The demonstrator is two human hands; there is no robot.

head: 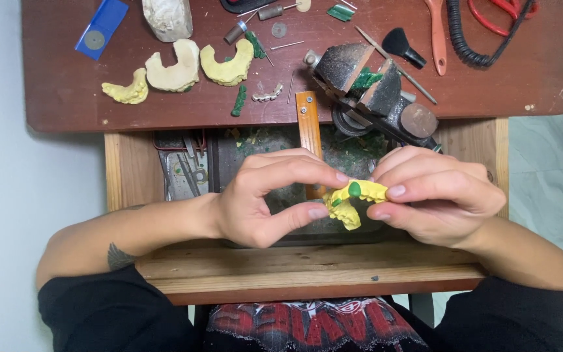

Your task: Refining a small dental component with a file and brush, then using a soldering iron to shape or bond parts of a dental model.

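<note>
A reddish-brown workbench [66, 98] stands on a pale floor, with an open wooden drawer [294, 267] below it. Along the bench lie yellow and cream dental casts [177, 68], green wax bits [239, 101], then a dusty bench vise [373, 91]. Over the drawer, the left hand [255, 202] pinches the yellow dental model [353, 202] between thumb and forefinger at its left end. The right hand [438, 195] grips its right end, fingers pressed together around it.

Even, soft light; sharp, no glare.
</note>
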